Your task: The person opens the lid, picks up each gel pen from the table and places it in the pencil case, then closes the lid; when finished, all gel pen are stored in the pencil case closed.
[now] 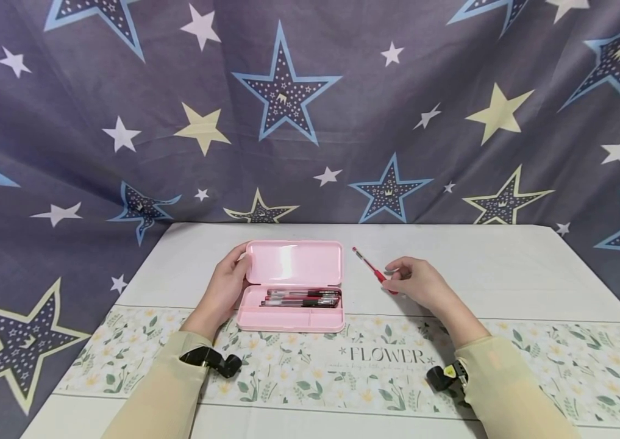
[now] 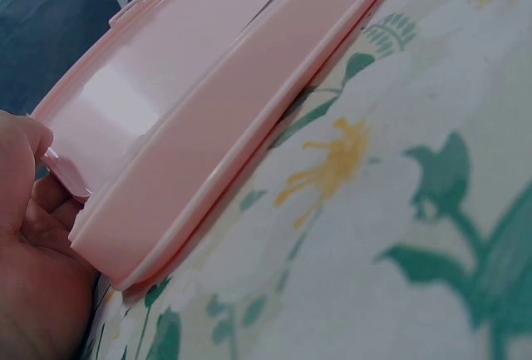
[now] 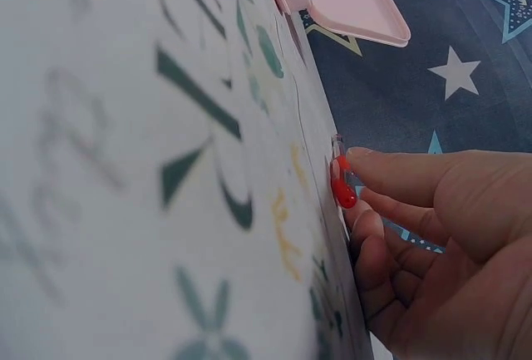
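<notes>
A pink pencil case point(image 1: 290, 326) lies open on the table, its lid raised at the back. My left hand point(image 1: 225, 283) holds the lid's left end, with the thumb at the inner side in the left wrist view and the fingers behind. Several pens point(image 1: 301, 299) with clear barrels, black and red, lie in the case's rear compartment. To the right of the case, a red pen point(image 1: 367, 263) slants over the white cloth. My right hand point(image 1: 419, 283) pinches its red end point(image 3: 342, 185) between thumb and fingers, close to the table surface.
The front compartment of the case has a small divider point(image 1: 310, 318). A floral strip with the word FLOWER point(image 1: 386, 355) runs across the tablecloth point(image 1: 507, 268). Behind the table hangs a dark curtain point(image 1: 342, 140) with stars. Each wrist wears a black camera point(image 1: 227, 366).
</notes>
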The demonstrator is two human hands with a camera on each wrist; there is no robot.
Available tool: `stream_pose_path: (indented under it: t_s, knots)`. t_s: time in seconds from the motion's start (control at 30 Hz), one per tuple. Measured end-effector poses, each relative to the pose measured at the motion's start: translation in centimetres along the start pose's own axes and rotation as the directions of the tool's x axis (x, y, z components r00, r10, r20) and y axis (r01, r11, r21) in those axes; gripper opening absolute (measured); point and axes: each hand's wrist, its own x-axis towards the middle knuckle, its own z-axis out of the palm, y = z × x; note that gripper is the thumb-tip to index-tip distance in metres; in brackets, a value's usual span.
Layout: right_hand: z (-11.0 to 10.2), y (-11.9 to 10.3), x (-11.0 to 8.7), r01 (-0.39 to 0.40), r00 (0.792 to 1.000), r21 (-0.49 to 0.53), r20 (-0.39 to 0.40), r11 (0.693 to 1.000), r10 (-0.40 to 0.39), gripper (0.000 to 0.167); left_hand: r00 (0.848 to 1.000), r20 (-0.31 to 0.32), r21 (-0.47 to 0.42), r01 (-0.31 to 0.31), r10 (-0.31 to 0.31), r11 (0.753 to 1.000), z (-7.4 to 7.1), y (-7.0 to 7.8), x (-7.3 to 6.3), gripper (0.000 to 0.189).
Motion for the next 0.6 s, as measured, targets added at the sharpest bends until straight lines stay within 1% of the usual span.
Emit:
stream_pose_path:
  t_s: [0.6]
  knots:
    - [0.09, 0.25, 0.01, 0.001, 1.000, -0.009, -0.001, 1.000, -0.001, 0.034, 1.000, -0.003, 0.003, -0.006, 0.006, 1.000, 0.08, 0.01, -0.14, 0.049]
